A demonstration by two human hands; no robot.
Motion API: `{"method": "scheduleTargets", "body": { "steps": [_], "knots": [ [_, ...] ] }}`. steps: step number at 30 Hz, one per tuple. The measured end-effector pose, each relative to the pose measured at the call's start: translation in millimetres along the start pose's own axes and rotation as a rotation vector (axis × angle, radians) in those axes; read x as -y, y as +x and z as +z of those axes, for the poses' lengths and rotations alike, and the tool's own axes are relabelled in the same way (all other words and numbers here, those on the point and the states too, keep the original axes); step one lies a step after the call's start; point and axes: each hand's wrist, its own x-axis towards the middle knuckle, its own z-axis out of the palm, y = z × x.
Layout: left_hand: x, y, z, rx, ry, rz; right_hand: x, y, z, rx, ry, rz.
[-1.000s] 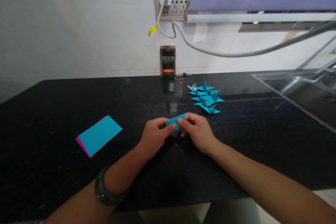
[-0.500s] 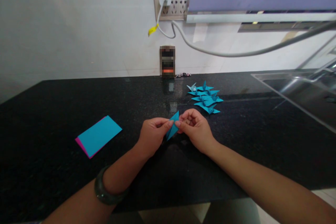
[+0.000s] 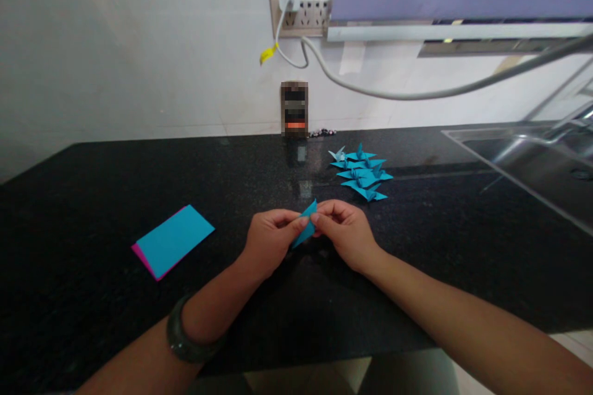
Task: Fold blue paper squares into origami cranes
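Between my two hands is a small folded piece of blue origami paper (image 3: 304, 234), narrow and pointed at top and bottom. My left hand (image 3: 273, 239) pinches it from the left, thumb on the near face. From the other side my right hand (image 3: 346, 231) grips its right edge between thumb and curled fingers. The fingers behind the paper are partly hidden. Just beyond my right hand lie several folded blue paper cranes (image 3: 364, 176), with one paler crane (image 3: 340, 154) at their far left. A stack of square paper (image 3: 175, 242), blue on top with pink beneath, rests left of my left hand.
A dark stone counter (image 3: 92, 197) carries everything. A metal sink (image 3: 546, 166) is set in at the right. Against the wall stands a blurred-out upright object (image 3: 294, 110) beside a beaded strand (image 3: 323, 133). A white cable (image 3: 398, 95) hangs from a wall socket (image 3: 308, 12).
My right hand's fingers have closed in more around the paper's right edge, with the hand slightly lower. The folded paper shows less of its face. The cranes and stack stay put.
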Motion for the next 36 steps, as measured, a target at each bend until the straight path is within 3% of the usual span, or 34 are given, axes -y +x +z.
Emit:
{"method": "scheduleTargets", "body": {
  "steps": [13,22,30,36],
  "knots": [
    [-0.5,-1.5,0.6,-0.026,0.111,0.056,-1.1,2.1,2.3,0.004,0.275,0.153],
    [-3.7,-2.6,2.0,-0.042,0.129,0.044,-0.7,2.0,3.3,-0.036,0.205,0.169],
    [-3.6,-1.8,2.4,-0.018,0.097,-0.029,2.7,1.5,-0.3,-0.006,-0.044,-0.001],
    [1.7,-0.2,3.8,0.118,-0.058,-0.139,8.5,3.7,-1.4,-0.020,-0.140,0.020]
  ]
}}
